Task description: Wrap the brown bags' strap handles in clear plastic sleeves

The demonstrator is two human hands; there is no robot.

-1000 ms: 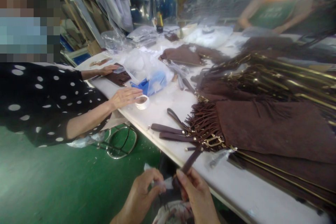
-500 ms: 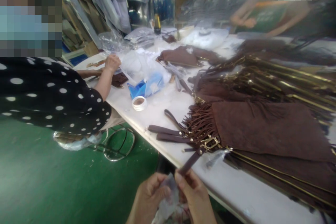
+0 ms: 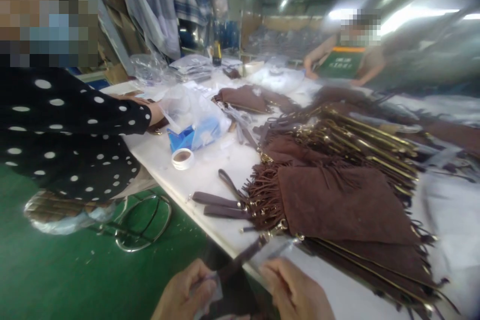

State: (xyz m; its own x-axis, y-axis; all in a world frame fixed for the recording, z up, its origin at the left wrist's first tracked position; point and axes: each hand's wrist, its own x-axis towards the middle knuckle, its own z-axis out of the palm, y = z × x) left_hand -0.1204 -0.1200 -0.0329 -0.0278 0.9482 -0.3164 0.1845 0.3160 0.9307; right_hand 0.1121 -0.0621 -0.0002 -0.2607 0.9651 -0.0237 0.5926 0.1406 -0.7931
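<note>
My left hand point(image 3: 189, 290) is closed, pinching a small piece of translucent plastic point(image 3: 214, 287) at the table's front edge. A dark brown wrist strap point(image 3: 243, 255) runs from the bag's gold clasp down to that plastic; whether the fingers also grip the strap cannot be made out. To the right, my right hand point(image 3: 296, 290) has its fingers curled together, and what they hold, if anything, is hidden. Just beyond both hands lies a stack of brown suede fringed bags point(image 3: 337, 205), with gold zips and several loose straps point(image 3: 215, 198) pointing left.
A roll of tape point(image 3: 182, 158) sits beside a blue tape dispenser point(image 3: 183, 137) and plastic bags point(image 3: 187, 105). A co-worker in a dotted top point(image 3: 75, 130) works at the left, near a metal-framed stool point(image 3: 142, 225). Another person point(image 3: 343, 62) stands across the table.
My hands have moved apart. The right hand has left the strap and shifted right; the strap's end now lies by the left hand. The co-worker's raised hand has come down, and the view has tilted up.
</note>
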